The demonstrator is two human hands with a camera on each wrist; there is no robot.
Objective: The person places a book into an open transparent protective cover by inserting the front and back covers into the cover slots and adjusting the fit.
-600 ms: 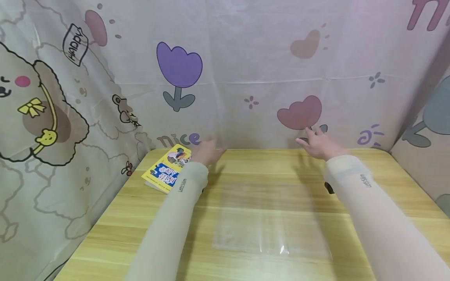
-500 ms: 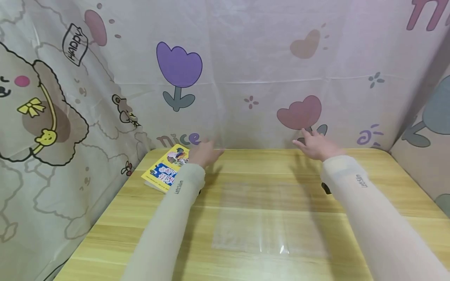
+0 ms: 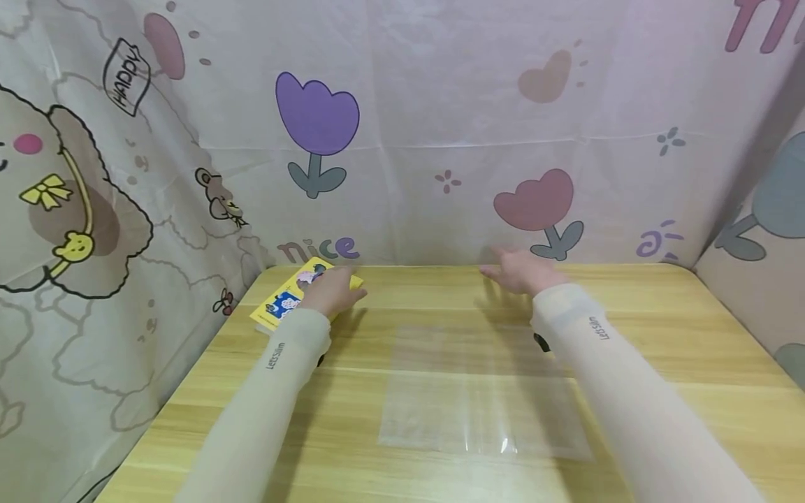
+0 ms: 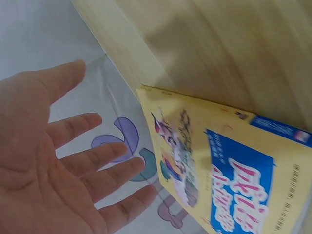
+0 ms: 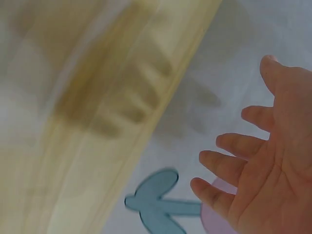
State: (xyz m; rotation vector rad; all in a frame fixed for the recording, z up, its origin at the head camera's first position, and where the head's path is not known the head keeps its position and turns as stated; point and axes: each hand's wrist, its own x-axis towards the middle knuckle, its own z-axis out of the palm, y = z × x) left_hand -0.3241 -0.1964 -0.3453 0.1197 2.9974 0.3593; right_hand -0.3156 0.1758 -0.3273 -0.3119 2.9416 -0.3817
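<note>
at the back left of the table [image 3: 704,349], yellow book [image 3: 281,304] lies flat, probably steady that way, far corner about at the back edge, patterned curtain [image 3: 440,105] beyond. left hand [image 3: 328,290] just by it, fingers spread, gripping nothing. right hand [image 3: 523,271] near the back edge, fingers spread, nothing held. clear plastic sheet [image 3: 478,391] flat mid-table; bare wood both sides leaves room.

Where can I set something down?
Bare table: right of the right sleeve; front left, beside the left sleeve; and along the back edge between left hand and right hand. Crowded: back left, around the yellow book. A clear plastic sheet covers the middle.
</note>
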